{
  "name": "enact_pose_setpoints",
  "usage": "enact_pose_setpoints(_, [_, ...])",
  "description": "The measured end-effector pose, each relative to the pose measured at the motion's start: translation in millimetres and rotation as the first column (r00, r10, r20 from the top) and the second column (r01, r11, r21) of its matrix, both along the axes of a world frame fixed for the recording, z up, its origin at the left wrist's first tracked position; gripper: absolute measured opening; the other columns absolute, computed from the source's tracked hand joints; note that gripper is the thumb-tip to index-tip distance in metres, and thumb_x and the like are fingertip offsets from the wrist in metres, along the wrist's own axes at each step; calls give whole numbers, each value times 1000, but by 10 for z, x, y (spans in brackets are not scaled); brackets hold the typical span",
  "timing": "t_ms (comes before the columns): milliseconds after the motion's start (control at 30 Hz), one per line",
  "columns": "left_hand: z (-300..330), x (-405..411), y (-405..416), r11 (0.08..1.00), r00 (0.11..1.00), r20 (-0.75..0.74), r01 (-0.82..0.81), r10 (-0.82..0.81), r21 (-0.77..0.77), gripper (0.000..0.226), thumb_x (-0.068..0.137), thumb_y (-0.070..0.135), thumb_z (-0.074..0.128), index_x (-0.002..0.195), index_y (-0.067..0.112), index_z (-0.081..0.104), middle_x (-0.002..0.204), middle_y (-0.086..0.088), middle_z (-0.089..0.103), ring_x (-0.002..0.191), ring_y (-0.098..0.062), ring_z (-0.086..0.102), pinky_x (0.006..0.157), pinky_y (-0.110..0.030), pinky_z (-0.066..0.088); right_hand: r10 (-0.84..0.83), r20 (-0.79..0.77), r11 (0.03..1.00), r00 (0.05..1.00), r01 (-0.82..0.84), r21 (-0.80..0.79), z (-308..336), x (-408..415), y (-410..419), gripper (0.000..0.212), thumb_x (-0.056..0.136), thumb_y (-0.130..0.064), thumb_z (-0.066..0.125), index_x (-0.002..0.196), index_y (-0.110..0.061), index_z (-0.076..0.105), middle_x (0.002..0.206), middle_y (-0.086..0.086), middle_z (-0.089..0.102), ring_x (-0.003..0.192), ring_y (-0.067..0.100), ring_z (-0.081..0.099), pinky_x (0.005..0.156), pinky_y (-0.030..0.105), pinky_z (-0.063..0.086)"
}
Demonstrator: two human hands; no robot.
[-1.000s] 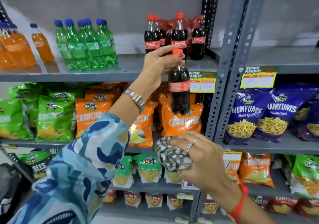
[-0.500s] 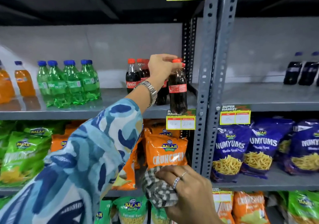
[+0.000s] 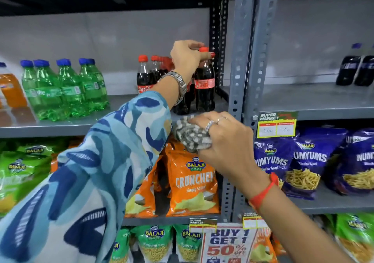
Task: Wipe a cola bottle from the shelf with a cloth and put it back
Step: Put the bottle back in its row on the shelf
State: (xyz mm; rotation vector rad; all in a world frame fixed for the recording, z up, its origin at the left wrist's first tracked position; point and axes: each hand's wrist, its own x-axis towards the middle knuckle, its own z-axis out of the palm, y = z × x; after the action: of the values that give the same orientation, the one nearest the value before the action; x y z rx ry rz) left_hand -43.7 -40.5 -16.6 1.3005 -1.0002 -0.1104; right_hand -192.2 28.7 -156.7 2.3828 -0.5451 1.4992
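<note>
The left hand [image 3: 187, 57] grips the cola bottle [image 3: 204, 84] by its neck, fingers closed around it just under the red cap. The bottle is upright, long axis vertical, and its base looks to be resting on the shelf [image 3: 220, 102], or a hair above it; the contact itself is not clear. It is at the right end of that shelf, close to the grey upright [image 3: 239, 60], with the other cola bottles [image 3: 144, 76] just to its left and behind, partly hidden by the wrist.

The relation that matters is straight up and down: the hand sits on top of the bottle, in line with its axis, so letting go means opening the fingers and lifting clear without tipping the bottle toward its neighbours or toward the front edge. The base stands close to that front edge, which leaves little margin if it is knocked outward.

The right hand [image 3: 226, 145] is lower, in front of the shelf's front edge and below the bottle, closed on the bunched checked cloth [image 3: 191, 136]. It touches neither bottle nor shelf, as far as can be seen. The left hand is the nearer one and the only one in contact with the bottle.

By the look of things, the wipe is finished and the return is nearly complete; only the release is left.
</note>
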Motion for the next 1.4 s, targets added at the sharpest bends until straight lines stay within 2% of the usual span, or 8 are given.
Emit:
enact_pose_setpoints(200, [18,41,-137,1000,1000,25,-5,4,28,36,62,4,81,95,5,67,79,-3,67,60,-8,66,48,-13,50,-39,-27,999,999,39,-15,164,80,-139,46,71,-34,46,97,-20,81,93,-4,79,73,21,68,59,14,27])
enact_pose_setpoints(333, [-34,53,-214,997,998,70,-11,6,76,34,64,5,81,94,5,66,72,2,63,51,2,59,43,-7,44,-45,-60,999,997,45,8,141,84,-207,45,75,-39,49,98,-18,81,95,-3,79,75,20,69,52,17,44])
enact_pose_setpoints(500, [-10,67,-278,986,956,285,-112,73,120,35,59,18,85,89,12,68,86,-2,70,72,-9,65,66,-19,55,-39,-73,999,997,41,25,104,103,-242,40,79,-38,50,98,-20,80,96,-3,79,77,20,69,51,23,50])
enact_pose_setpoints(733, [52,42,-244,963,854,510,-214,103,165,43,62,28,83,98,9,70,96,-9,71,83,-19,67,77,-31,56,-70,-34,997,997,70,-12,111,96,-244,41,77,-30,48,98,-20,82,94,-4,79,75,19,69,53,16,40])
enact_pose_setpoints(967, [67,-30,-168,966,815,568,-223,109,134,35,73,21,76,101,5,67,97,-12,70,81,-21,67,77,-31,56,-100,6,993,995,100,-57,146,48,-252,43,74,-25,47,99,-23,82,98,-7,79,78,17,68,56,15,35])
enact_pose_setpoints(1167, [71,-70,-110,959,778,616,-253,122,130,31,78,18,71,104,5,66,100,-13,70,81,-21,67,76,-30,56,-124,-5,991,992,124,-46,159,10,-276,40,62,-14,69,99,-21,82,98,-6,80,78,18,69,55,14,36])
enact_pose_setpoints(1300, [86,-133,-47,974,763,633,-220,131,64,48,83,28,65,123,6,54,114,-15,64,78,-27,67,77,-39,56,-75,72,997,995,76,-18,192,-156,-256,45,72,-26,48,100,-18,82,102,-3,80,78,20,71,57,16,46])
enact_pose_setpoints(1400, [60,-169,23,981,727,675,-193,127,22,50,87,28,56,132,8,46,132,-14,54,104,-31,61,94,-40,48,-97,142,995,985,94,28,238,-324,-323,47,74,-34,49,101,-17,82,109,3,77,76,23,72,58,20,52])
